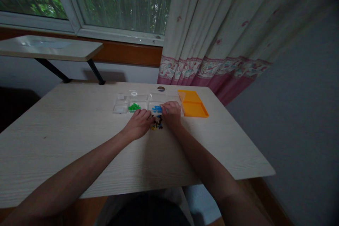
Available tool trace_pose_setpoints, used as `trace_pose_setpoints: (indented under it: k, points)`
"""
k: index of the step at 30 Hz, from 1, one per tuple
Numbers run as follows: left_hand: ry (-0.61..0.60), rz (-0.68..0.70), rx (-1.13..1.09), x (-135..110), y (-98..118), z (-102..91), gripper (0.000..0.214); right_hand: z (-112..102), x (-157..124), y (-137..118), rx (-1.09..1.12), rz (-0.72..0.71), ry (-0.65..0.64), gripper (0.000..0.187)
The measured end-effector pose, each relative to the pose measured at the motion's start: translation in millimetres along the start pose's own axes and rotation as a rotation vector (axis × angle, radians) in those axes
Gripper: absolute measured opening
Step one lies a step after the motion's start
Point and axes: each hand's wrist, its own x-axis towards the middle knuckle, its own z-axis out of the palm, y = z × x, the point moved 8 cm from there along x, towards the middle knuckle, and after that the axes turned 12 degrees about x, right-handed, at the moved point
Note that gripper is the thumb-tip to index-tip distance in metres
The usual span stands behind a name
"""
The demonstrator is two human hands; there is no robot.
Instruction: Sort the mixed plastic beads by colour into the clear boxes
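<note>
A clear compartment box (pixel 124 103) lies on the pale wooden table (pixel 66 137), with green pieces (pixel 134 107) in one cell and blue pieces (pixel 156 108) in the cell to their right. A small heap of dark and yellow pieces (pixel 157 124) sits on the table just in front of the box. My left hand (pixel 139 123) rests palm down left of the heap, fingers curled toward it. My right hand (pixel 172 112) lies at the blue cell's right edge, fingers bent and pinched by the blue pieces. What either hand grips is too small to see.
An orange lid (pixel 192 103) lies open to the right of the box. A dark round hole (pixel 161 88) marks the table's far edge. A second small table (pixel 50 47) stands behind at the left under the window. A patterned curtain (pixel 225 31) hangs at the right.
</note>
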Motion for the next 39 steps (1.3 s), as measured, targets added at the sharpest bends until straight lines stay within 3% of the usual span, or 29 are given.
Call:
trace_pose_setpoints:
  k: [9, 18, 27, 35, 39]
  points:
    - [0.064, -0.094, -0.061, -6, -12, -2.6, 0.018, -2, 2, -19, 0.089, -0.132, -0.161, 0.01]
    - [0.048, -0.076, -0.107, -4, -12, 4.2, 0.015, -2, -2, -39, -0.113, -0.227, -0.454, 0.01]
    - [0.048, -0.091, -0.1, -5, -12, 5.1, 0.015, -5, -4, -28, -0.201, -0.198, -0.457, 0.009]
    - [0.076, -0.13, -0.111, -6, -16, 8.3, 0.021, 2, -8, -40, -0.293, -0.242, -0.496, 0.009]
    - [0.128, -0.205, -0.183, -7, -28, 7.5, 0.02, 5, -8, -43, -0.26, -0.25, -0.504, 0.009]
